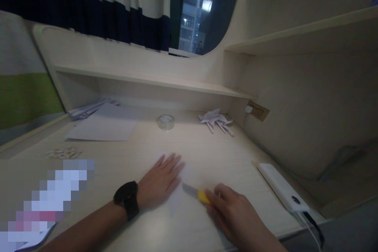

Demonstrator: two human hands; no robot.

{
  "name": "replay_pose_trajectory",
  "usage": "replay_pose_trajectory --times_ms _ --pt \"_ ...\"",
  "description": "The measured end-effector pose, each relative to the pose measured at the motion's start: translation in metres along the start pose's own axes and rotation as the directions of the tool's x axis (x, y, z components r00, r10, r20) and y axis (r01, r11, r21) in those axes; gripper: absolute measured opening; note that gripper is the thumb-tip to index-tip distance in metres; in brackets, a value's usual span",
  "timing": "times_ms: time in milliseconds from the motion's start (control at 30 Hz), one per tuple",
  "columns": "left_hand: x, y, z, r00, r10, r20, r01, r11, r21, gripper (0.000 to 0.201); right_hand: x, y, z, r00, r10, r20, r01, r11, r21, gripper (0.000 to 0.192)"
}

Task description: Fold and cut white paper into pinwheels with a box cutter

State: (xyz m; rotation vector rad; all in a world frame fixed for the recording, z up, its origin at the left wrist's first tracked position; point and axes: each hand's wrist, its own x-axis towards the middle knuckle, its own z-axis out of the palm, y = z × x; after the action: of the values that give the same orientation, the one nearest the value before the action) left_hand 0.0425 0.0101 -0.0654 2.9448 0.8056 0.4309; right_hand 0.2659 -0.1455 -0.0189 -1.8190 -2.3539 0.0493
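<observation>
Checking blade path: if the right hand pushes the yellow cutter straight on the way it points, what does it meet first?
The right hand points the yellow cutter up-left across the white paper. First in line look to be the fingers of the left hand pressing the paper flat; depth is unclear.

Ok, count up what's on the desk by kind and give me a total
Paper sheets: 2, one under the left hand at, one at
Paper stack: 1
Folded paper shapes: 1 cluster
Tape roll: 1
Yellow-handled knife in the right hand: 1
White power bank: 1
Total: 7
</observation>
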Motion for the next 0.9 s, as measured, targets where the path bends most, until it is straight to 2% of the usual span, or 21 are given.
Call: replay_pose_trajectory --times_ms 200,500,667,900 --pt "-0.0022 0.0028 -0.0015 0.998 -0.038 -0.054 0.039 0.999 0.019 0.050 0.0013 0.0015 0.0062 0.999 -0.002 -0.041 0.001 0.999 -0.036 0.023" --pt "-0.0017 0.0011 0.0008 0.999 -0.024 -0.033 0.026 0.998 0.056 0.054 0.0050 0.0000 0.0065 0.996 -0.035 -0.083 0.023 0.989 -0.145 0.021" --pt "-0.0012 0.0033 0.0000 0.998 -0.033 -0.051 0.036 0.996 0.076 0.055 0.0047 -0.0024 0.0059 0.998 -0.019 -0.060 0.005 0.976 -0.217 0.021" --pt "-0.0028 0.0020 0.0039 0.996 -0.048 -0.079 0.057 0.992 0.113 0.055 0.0011 -0.0059 0.0053 0.998 -0.035 -0.047 0.024 0.975 -0.221 0.023"
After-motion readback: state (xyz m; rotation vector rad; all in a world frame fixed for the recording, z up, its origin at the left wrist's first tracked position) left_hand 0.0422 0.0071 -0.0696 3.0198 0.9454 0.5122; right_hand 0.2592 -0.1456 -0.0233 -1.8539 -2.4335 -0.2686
